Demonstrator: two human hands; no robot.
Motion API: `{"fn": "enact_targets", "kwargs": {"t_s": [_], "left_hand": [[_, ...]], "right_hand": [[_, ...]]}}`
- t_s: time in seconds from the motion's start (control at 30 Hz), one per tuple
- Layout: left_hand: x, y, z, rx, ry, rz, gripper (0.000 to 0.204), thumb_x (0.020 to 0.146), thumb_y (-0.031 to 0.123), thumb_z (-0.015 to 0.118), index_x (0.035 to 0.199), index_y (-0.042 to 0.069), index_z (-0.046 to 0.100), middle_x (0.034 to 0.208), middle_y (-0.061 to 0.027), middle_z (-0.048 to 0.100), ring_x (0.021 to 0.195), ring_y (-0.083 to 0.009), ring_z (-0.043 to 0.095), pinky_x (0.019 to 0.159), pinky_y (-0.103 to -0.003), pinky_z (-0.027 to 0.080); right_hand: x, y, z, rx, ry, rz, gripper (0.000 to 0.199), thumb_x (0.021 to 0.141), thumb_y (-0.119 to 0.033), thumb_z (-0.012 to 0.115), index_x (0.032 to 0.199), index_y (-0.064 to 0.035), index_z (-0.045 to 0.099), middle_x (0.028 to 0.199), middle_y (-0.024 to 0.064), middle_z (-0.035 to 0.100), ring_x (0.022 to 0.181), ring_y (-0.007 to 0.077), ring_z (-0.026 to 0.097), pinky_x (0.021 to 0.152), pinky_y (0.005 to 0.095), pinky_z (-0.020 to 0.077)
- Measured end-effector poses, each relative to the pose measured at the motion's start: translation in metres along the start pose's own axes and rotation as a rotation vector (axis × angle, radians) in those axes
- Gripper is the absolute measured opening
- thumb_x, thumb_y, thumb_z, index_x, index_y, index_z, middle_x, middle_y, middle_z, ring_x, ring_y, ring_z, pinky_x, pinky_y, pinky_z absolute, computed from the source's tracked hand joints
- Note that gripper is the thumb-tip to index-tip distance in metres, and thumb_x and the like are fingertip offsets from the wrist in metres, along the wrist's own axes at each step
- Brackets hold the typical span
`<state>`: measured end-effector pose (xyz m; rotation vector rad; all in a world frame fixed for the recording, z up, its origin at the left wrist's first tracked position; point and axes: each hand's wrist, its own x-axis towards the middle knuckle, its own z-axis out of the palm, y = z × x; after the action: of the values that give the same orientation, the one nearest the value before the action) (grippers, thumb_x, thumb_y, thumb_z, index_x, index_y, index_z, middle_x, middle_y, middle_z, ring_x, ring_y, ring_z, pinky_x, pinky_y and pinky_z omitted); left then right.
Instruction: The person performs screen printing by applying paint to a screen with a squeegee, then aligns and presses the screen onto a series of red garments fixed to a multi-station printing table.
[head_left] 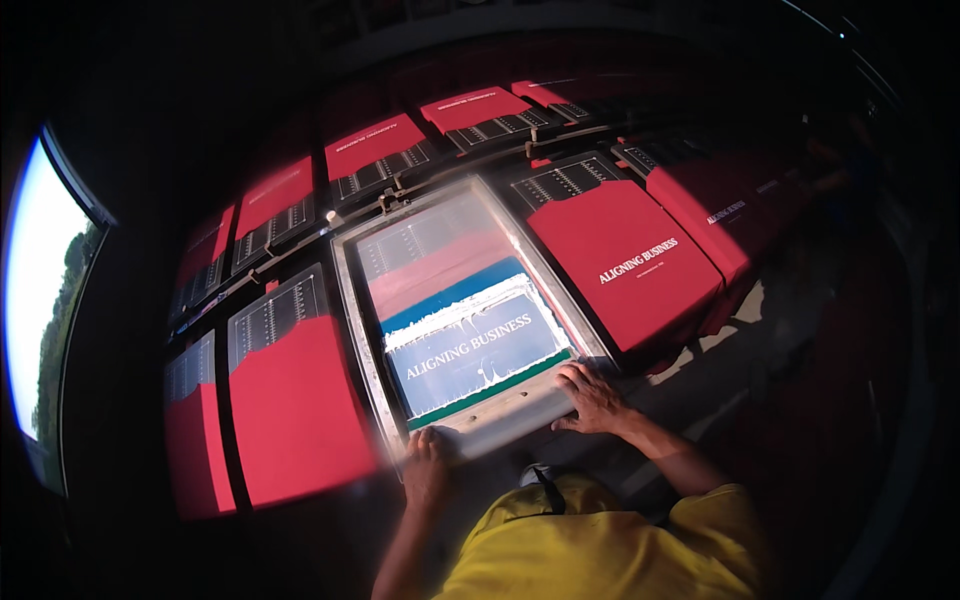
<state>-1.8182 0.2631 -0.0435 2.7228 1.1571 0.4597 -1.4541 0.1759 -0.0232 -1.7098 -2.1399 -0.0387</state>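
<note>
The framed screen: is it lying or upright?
Lying, roughly: the framed screen spreads between red cloths, left hand and right hand on its near edge. Slight tilt: cannot tell.

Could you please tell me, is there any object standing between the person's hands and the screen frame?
Nothing visible does. The left hand has its fingers at the near left corner of the screen frame, and the right hand holds its near edge toward the right end.
</note>
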Motion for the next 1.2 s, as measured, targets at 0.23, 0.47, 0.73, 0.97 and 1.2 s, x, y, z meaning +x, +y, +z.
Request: {"fn": "enact_targets", "kwargs": {"t_s": [0.23,0.47,0.73,0.97,1.2], "left_hand": [[0.002,-0.049,-0.006,-0.078,0.307,-0.182,0.048,0.097,0.025,0.057,0.135,-0.001,0.045,0.134,-0.0287,0.047,0.125,-0.0437,0.046,0.103,-0.053,0.039],[-0.027,-0.161,0.080,-0.309,0.289,-0.560,0.031,0.099,0.023,0.056,0.111,-0.005,0.063,0.093,-0.0154,0.068,0.084,-0.0284,0.065,0.075,-0.039,0.052],[0.012,-0.097,-0.020,-0.925,0.063,-0.889,0.034,0.097,0.027,0.061,0.101,-0.005,0.068,0.079,-0.0014,0.065,0.072,-0.0096,0.059,0.064,-0.028,0.046],[0.012,-0.105,0.009,-1.149,0.303,-0.781,0.032,0.098,0.030,0.060,0.094,-0.002,0.066,0.075,0.0014,0.058,0.069,-0.0076,0.051,0.061,-0.027,0.041],[0.010,-0.060,-0.004,-0.960,0.569,-0.757,0.031,0.102,0.022,0.052,0.088,-0.003,0.063,0.074,-0.0053,0.062,0.068,-0.0129,0.057,0.064,-0.030,0.046]], "right_hand": [[0.028,0.068,0.031,0.005,0.402,0.337,0.041,0.095,-0.025,0.059,0.125,0.0019,0.054,0.115,0.0240,0.060,0.107,0.0411,0.058,0.094,0.0459,0.0468],[0.043,0.116,0.092,0.236,0.520,0.794,0.023,0.097,-0.019,0.053,0.116,-0.0080,0.061,0.102,0.0240,0.067,0.100,0.0428,0.062,0.087,0.0492,0.0492],[0.048,0.120,0.093,0.197,0.308,1.062,0.036,0.098,-0.034,0.048,0.102,-0.0024,0.065,0.104,0.0256,0.066,0.106,0.0433,0.059,0.092,0.0483,0.0468],[0.032,0.138,0.089,0.165,0.278,1.082,0.050,0.098,-0.044,0.045,0.089,-0.0001,0.065,0.101,0.0259,0.066,0.103,0.0439,0.059,0.088,0.0487,0.0466],[0.015,0.146,0.090,0.194,0.478,0.732,0.040,0.098,-0.028,0.048,0.077,0.0038,0.060,0.081,0.0258,0.063,0.085,0.0441,0.058,0.075,0.0508,0.0434]]}}
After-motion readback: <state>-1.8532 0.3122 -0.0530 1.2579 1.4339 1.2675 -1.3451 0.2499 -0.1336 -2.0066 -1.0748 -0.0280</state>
